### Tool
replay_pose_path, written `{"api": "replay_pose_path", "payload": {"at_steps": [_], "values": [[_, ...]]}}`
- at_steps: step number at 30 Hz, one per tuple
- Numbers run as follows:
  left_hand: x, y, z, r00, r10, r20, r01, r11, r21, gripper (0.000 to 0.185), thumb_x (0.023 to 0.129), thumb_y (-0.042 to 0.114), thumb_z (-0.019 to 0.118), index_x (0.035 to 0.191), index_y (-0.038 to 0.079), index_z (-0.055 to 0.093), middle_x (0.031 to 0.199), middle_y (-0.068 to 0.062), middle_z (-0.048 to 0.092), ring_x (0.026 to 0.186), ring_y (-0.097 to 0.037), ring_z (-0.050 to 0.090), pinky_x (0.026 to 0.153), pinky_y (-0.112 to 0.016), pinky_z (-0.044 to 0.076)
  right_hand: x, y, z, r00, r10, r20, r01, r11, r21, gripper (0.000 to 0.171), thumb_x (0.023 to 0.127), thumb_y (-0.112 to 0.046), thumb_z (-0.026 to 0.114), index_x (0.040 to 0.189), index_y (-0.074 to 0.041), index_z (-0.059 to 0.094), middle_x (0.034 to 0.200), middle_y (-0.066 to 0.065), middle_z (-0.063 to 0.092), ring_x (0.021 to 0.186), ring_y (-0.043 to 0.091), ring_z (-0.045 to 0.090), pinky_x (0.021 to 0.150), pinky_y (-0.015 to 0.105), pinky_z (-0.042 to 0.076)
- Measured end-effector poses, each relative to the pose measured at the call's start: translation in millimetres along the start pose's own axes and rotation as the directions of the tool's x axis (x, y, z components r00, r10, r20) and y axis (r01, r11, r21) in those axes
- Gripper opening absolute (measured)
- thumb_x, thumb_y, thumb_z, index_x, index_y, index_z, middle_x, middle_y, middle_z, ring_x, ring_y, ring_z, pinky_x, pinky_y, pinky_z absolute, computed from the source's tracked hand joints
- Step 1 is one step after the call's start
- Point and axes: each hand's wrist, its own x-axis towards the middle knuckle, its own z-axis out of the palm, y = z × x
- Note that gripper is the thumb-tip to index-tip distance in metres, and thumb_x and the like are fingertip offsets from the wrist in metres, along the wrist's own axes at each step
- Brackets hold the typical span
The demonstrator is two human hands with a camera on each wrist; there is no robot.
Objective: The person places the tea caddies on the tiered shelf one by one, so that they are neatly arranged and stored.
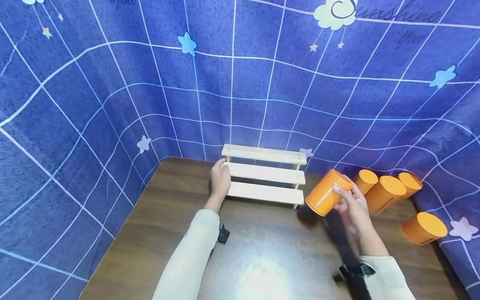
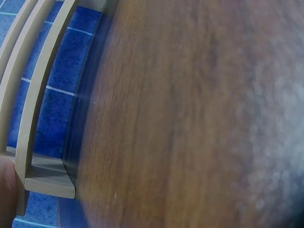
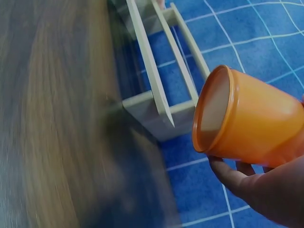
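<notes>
A small three-tier shelf of pale wood [image 1: 264, 193] stands on the table near the back cloth. My left hand [image 1: 220, 179] grips its left end, thumb by the middle tier; a fingertip [image 2: 6, 190] shows beside the slats in the left wrist view. In my right hand [image 1: 354, 204] is an orange canister [image 1: 325, 195], tilted and raised just off the shelf's right end. Fingers and thumb wrap its side. The right wrist view shows the canister's [image 3: 266, 118] round pale end with an orange rim, turned toward the shelf [image 3: 149, 61].
Behind and right of my right hand stand several more orange canisters [image 1: 386, 193], three grouped and one canister [image 1: 425, 228] apart near the table's right edge. A blue cloth [image 1: 247, 83] with a grid and stars hangs around the wooden table [image 1: 180, 196].
</notes>
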Motion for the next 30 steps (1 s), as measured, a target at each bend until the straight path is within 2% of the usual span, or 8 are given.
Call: {"api": "replay_pose_path", "payload": {"at_steps": [3, 6, 9, 13, 19, 21, 26, 30], "values": [[0.3, 0.2, -0.3, 1.000, -0.007, 0.000, 0.007, 1.000, -0.009, 0.039, 0.096, 0.015, 0.045, 0.129, 0.002, 0.061, 0.140, -0.014, 0.059, 0.138, -0.026, 0.049, 0.117, -0.043, 0.037, 4, 5, 7, 1.000, -0.005, 0.001, 0.005, 1.000, -0.007, 0.041, 0.098, -0.005, 0.054, 0.137, -0.016, 0.048, 0.111, -0.002, 0.070, 0.094, 0.012, 0.070, 0.069, 0.030, 0.059], [0.2, 0.3, -0.6, 1.000, -0.014, -0.009, 0.014, 1.000, -0.004, 0.038, 0.096, 0.017, 0.049, 0.128, 0.004, 0.062, 0.139, -0.014, 0.060, 0.136, -0.026, 0.051, 0.115, -0.044, 0.039, 8, 8, 14, 1.000, -0.012, 0.003, 0.012, 1.000, -0.005, 0.040, 0.099, -0.005, 0.055, 0.136, -0.017, 0.051, 0.111, -0.002, 0.070, 0.095, 0.012, 0.070, 0.071, 0.030, 0.059], [-0.1, 1.0, -0.2, 0.999, -0.031, -0.015, 0.031, 0.999, 0.025, 0.036, 0.096, 0.019, 0.050, 0.128, 0.008, 0.064, 0.134, -0.011, 0.064, 0.124, -0.027, 0.059, 0.104, -0.046, 0.047, 10, 11, 22, 1.000, -0.019, -0.002, 0.019, 1.000, -0.008, 0.041, 0.099, -0.007, 0.055, 0.137, -0.018, 0.049, 0.113, -0.002, 0.068, 0.095, 0.011, 0.069, 0.072, 0.029, 0.059], [1.6, 0.6, 2.7, 0.999, -0.036, -0.004, 0.036, 0.998, 0.053, 0.035, 0.098, 0.022, 0.049, 0.127, 0.013, 0.064, 0.130, -0.008, 0.066, 0.111, -0.027, 0.063, 0.092, -0.045, 0.050, 13, 12, 32, 1.000, -0.015, -0.016, 0.014, 1.000, -0.018, 0.034, 0.100, -0.012, 0.055, 0.133, -0.018, 0.047, 0.110, -0.003, 0.068, 0.094, 0.010, 0.068, 0.074, 0.027, 0.058], [5.4, -3.4, 6.3, 1.000, 0.000, 0.009, -0.001, 0.999, 0.053, 0.034, 0.099, 0.022, 0.048, 0.127, 0.011, 0.064, 0.136, -0.007, 0.063, 0.126, -0.024, 0.058, 0.107, -0.045, 0.045, 18, 14, 44, 1.000, 0.029, 0.011, -0.029, 0.998, -0.052, 0.025, 0.103, -0.021, 0.049, 0.128, -0.023, 0.047, 0.107, -0.006, 0.067, 0.093, 0.009, 0.067, 0.079, 0.030, 0.056], [5.8, -4.7, 6.0, 1.000, 0.009, 0.006, -0.010, 0.999, 0.051, 0.034, 0.099, 0.021, 0.047, 0.127, 0.011, 0.064, 0.135, -0.007, 0.064, 0.127, -0.023, 0.058, 0.107, -0.045, 0.045, 20, 15, 49, 0.998, 0.050, 0.030, -0.048, 0.997, -0.062, 0.023, 0.104, -0.022, 0.048, 0.127, -0.024, 0.047, 0.106, -0.007, 0.067, 0.093, 0.009, 0.068, 0.080, 0.031, 0.056], [5.6, -5.9, 3.9, 1.000, 0.016, 0.009, -0.016, 0.998, 0.059, 0.034, 0.098, 0.021, 0.047, 0.126, 0.011, 0.064, 0.130, -0.008, 0.066, 0.116, -0.024, 0.062, 0.100, -0.045, 0.049, 24, 19, 62, 0.992, 0.083, 0.097, -0.075, 0.993, -0.088, 0.025, 0.103, -0.022, 0.049, 0.128, -0.022, 0.045, 0.107, -0.005, 0.068, 0.096, 0.010, 0.069, 0.082, 0.033, 0.058], [5.2, -6.5, 2.3, 1.000, 0.006, 0.011, -0.006, 0.998, 0.064, 0.035, 0.098, 0.022, 0.047, 0.127, 0.011, 0.063, 0.132, -0.008, 0.065, 0.122, -0.024, 0.060, 0.105, -0.045, 0.047, 26, 25, 76, 0.983, 0.091, 0.160, -0.074, 0.991, -0.111, 0.031, 0.101, -0.021, 0.052, 0.131, -0.020, 0.044, 0.112, -0.004, 0.067, 0.100, 0.011, 0.069, 0.085, 0.033, 0.059]]}}
